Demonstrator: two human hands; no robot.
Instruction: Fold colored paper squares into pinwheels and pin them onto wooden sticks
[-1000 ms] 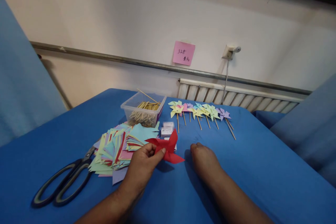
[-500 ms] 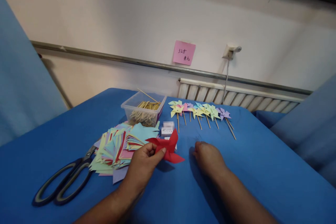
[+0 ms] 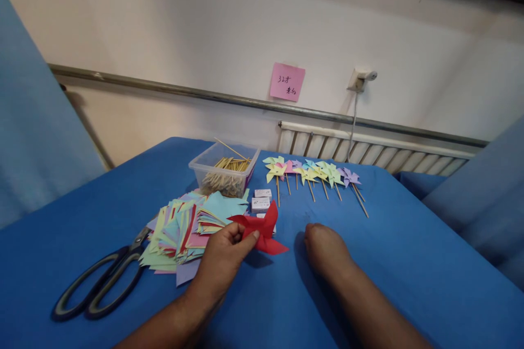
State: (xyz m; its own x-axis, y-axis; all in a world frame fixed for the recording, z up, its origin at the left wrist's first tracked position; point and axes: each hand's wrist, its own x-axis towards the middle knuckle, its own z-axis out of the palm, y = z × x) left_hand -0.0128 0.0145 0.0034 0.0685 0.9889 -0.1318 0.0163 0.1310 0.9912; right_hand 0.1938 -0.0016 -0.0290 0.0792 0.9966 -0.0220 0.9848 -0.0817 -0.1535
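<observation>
My left hand (image 3: 229, 245) pinches a red paper pinwheel (image 3: 266, 226) between thumb and fingers, held over the blue table. No stick shows on it. To its right my right hand (image 3: 327, 248) is closed with the fingers curled under, low over the table. What its fingers hold, if anything, is hidden. Small dark specks (image 3: 310, 216) lie just beyond its fingertips, too small to make out. Left of the pinwheel spreads a pile of coloured paper pieces (image 3: 176, 234). Small white boxes (image 3: 261, 205) stand behind the pinwheel, one partly covered by it.
A clear plastic tub (image 3: 196, 166) of thin wooden sticks (image 3: 225, 174) stands behind the paper pile. Several finished pinwheels on sticks (image 3: 307, 174) lie along the table's far edge. Large dark-handled scissors (image 3: 110, 278) rest at the left. A radiator (image 3: 368, 144) and wall bound the blue table (image 3: 409, 262).
My right hand has shifted very slightly, with its fingers curled further under. My left hand and the red pinwheel stay practically where they were.
</observation>
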